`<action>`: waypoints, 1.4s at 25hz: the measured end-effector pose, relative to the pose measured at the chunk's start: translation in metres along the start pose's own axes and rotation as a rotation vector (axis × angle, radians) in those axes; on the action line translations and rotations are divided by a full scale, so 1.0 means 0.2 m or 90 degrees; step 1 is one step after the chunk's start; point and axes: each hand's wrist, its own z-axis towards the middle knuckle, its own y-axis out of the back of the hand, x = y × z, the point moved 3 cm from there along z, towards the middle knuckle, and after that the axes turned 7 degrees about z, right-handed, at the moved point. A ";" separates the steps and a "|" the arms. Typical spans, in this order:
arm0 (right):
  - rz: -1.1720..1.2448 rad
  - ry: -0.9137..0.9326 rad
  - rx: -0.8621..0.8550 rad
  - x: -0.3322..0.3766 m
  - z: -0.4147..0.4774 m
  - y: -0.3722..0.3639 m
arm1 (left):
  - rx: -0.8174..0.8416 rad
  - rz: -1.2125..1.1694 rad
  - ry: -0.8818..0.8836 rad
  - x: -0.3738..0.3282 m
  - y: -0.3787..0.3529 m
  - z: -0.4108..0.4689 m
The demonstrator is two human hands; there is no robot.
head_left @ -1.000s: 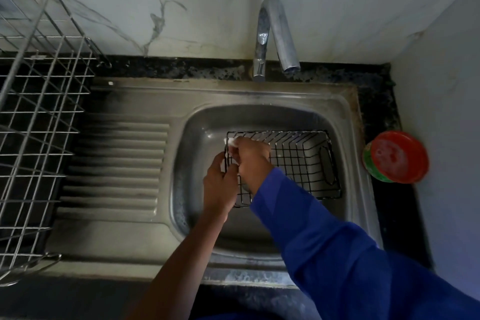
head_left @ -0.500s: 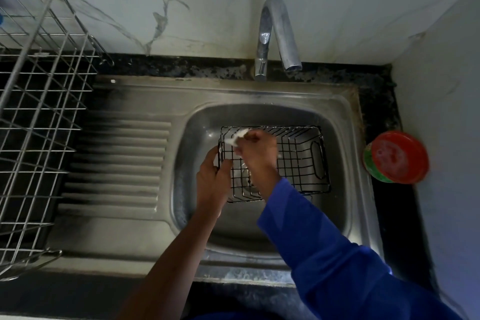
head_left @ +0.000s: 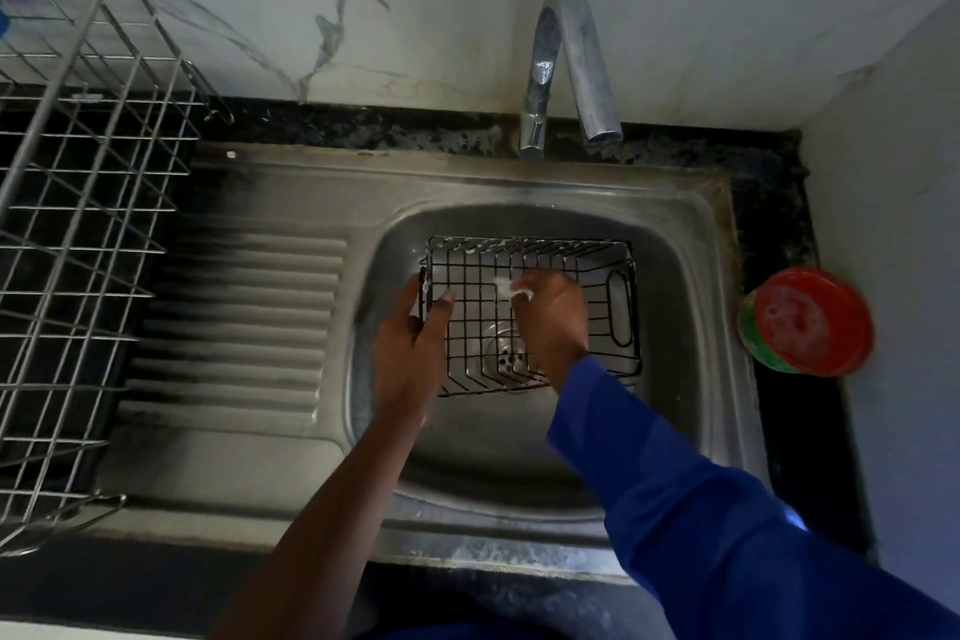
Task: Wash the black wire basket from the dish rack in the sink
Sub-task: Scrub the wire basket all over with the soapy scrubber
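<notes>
- Head view, the only one there is: the basket (head_left: pixel 483 322) sits in the sink (head_left: pixel 675 327) bowl, open side up, right over the drain (head_left: pixel 506 353). I can't tell if it's resting on the bottom or held a bit off it.
- Left grip (head_left: pixel 415 343) is wrapped around the basket's left end wall. The thumb is hooked over the rim and the fingers are on the outside.
- Right grip (head_left: pixel 556 322) is down inside the basket, pinched closed on a small white scrubber (head_left: pixel 511 287). It's a bit blurry, so it could be a rag or a foamy pad.
- Tap (head_left: pixel 566 68) hangs over the back edge of the bowl, and I don't see any water coming out.
- Rack (head_left: pixel 78 224) stands off to the left on the table (head_left: pixel 363 130), and a red-lidded tub (head_left: pixel 808 322) is in the right corner.
- Handling guess: it's thin coated wire, so it should be light and stiff, and it won't crush. Wet and soapy it's probably slippery though, and being so light it'll skate around under the scrubbing.
- Best hold looks like the rim or an end wall with the fingers hooked through the mesh, pretty much what the left is doing. The loop handle on the right end looks usable too.
</notes>
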 end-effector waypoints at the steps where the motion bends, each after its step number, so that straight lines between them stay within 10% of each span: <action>1: 0.024 0.000 -0.010 0.01 0.01 0.00 | 0.008 0.013 -0.013 -0.01 -0.01 0.00; 35: 0.342 -0.023 -0.085 0.16 -0.05 -0.12 | 0.058 -0.026 -0.056 -0.04 -0.12 -0.04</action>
